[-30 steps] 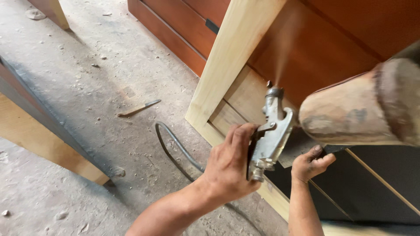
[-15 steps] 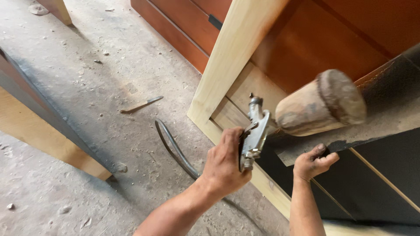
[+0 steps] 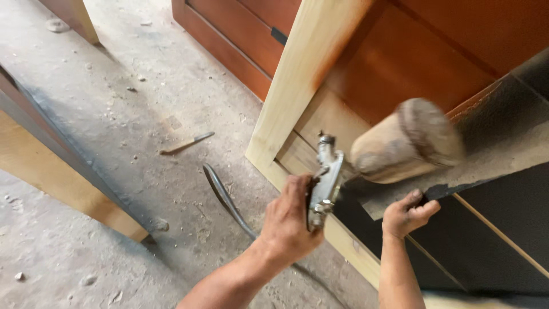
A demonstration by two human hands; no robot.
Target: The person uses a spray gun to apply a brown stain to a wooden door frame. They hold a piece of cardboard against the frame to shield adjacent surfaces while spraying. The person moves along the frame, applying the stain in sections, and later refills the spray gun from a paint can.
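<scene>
Two bare hands at work over a dusty concrete floor (image 3: pixel 114 114). Left hand (image 3: pixel 291 220) wrapped tight around the grip of a metal spray gun (image 3: pixel 326 180), fingers fully closed on it, nozzle end pointing up and away toward the pale wooden frame (image 3: pixel 297 86). Stained, rounded paint cup (image 3: pixel 406 142) attached at the gun's side, blurred, jutting out to the right above the other hand. Right hand (image 3: pixel 407 214) curled shut on the lower edge of a dark grey sheet (image 3: pixel 503 143), pinching it between thumb and fingers; sheet held flat against the door, covering part of the panel to the right of the gun. Reddish-brown stained panels (image 3: pixel 412 63) above the sheet, bare pale wood at the frame's left edge with a faint tint of colour fading into it. Dark hose (image 3: pixel 226 197) curving across the floor just left of the left forearm, running down toward the gun hand. Small flat stick (image 3: pixel 186 143) lying on the floor further left, well apart from both hands. Long wooden board (image 3: pixel 63 183) set on edge at the far left.
</scene>
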